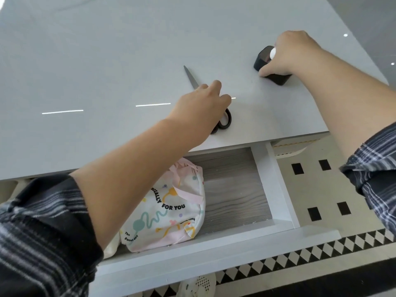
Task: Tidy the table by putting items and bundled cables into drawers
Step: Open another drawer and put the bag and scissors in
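Scissors point(191, 77), grey steel blades, black loop handles: flat on glossy grey tabletop point(107, 61), near edge. Left hand point(203, 103) curled over pivot, grasping for lift. Right hand point(293, 54), far right, clasps small black plastic box point(260, 60). Below, white drawer point(276, 185) stands open to receive both; printed fabric pouch point(171, 211) at left, bare floor at right.

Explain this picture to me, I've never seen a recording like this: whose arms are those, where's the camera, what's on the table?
No machine here: these are a person's two bare arms, filmed by a camera worn on their head, looking forward and down. The grey table has an open drawer under its near edge, with a printed cloth bag lying in it. On the table, the left hand lies over a pair of scissors; whether it grips them is hidden. The right hand grips a small black box near the table's right edge. A small white thing shows against that hand; I cannot tell what it is.
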A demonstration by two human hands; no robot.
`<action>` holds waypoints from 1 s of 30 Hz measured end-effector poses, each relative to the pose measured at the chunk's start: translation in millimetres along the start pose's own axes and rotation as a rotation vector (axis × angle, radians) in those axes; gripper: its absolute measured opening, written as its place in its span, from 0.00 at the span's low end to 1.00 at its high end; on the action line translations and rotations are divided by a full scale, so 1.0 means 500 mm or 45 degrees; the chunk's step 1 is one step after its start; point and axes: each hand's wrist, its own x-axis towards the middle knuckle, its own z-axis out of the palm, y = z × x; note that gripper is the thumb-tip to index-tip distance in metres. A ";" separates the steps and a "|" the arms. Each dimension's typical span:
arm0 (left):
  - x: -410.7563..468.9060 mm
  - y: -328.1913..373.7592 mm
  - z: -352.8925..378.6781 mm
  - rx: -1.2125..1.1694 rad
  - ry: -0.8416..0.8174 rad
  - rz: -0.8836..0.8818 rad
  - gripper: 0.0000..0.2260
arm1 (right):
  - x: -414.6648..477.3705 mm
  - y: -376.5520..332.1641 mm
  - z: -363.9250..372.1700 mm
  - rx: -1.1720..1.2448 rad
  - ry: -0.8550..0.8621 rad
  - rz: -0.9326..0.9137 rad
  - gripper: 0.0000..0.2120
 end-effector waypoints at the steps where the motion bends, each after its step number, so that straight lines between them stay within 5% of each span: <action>1: -0.005 -0.003 -0.003 -0.029 -0.024 0.009 0.18 | -0.010 -0.002 -0.001 -0.004 -0.043 -0.011 0.19; 9: -0.111 -0.004 -0.015 0.010 -0.139 0.283 0.17 | -0.179 -0.036 0.018 -0.065 -0.159 -0.212 0.18; 14: -0.213 0.013 0.003 0.114 0.010 0.695 0.16 | -0.291 -0.022 0.030 -0.044 -0.203 -0.261 0.17; 19: -0.259 0.054 0.051 0.139 0.067 0.880 0.17 | -0.382 -0.006 0.038 0.063 -0.259 -0.218 0.08; 30: -0.230 0.123 0.129 0.054 0.305 1.040 0.09 | -0.364 0.021 0.225 0.018 -0.476 -0.053 0.23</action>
